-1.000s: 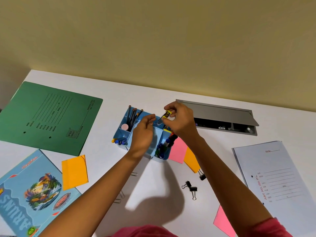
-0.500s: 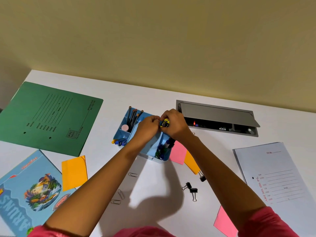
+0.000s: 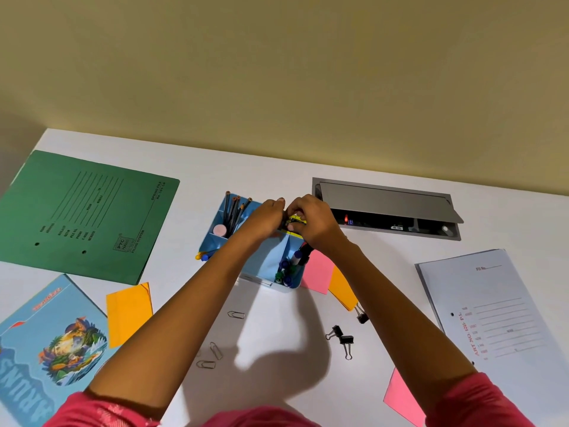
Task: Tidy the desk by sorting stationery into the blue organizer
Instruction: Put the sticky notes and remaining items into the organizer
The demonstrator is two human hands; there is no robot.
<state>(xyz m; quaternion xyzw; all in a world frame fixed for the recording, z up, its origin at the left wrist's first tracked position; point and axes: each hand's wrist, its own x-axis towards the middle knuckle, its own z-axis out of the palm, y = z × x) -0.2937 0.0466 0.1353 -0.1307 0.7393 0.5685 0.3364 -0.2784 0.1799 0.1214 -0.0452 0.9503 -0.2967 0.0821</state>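
Note:
The blue organizer (image 3: pixel 264 263) stands mid-desk. It holds dark pencils (image 3: pixel 234 208), a pink eraser (image 3: pixel 219 230) and several markers (image 3: pixel 288 269). Both hands meet above its back right compartment. My right hand (image 3: pixel 317 224) and my left hand (image 3: pixel 264 218) pinch a small yellow and black item (image 3: pixel 295 224) between their fingertips. The fingers hide most of the item, so I cannot tell what it is. Two black binder clips (image 3: pixel 342 338) lie on the desk in front of the organizer, and a third binder clip (image 3: pixel 362 316) is nearby.
Paper clips (image 3: pixel 215 351) lie front left. Orange sticky notes (image 3: pixel 129 312), a pink note (image 3: pixel 317 271) and another pink note (image 3: pixel 403 396) are scattered. A green folder (image 3: pixel 83 214), a blue notebook (image 3: pixel 46 343), a white file (image 3: pixel 498 318) and an open cable hatch (image 3: pixel 385 208) surround the organizer.
My right hand has lowered the small item towards the organizer. My left hand has closed in on it, so both hands now hold it together.

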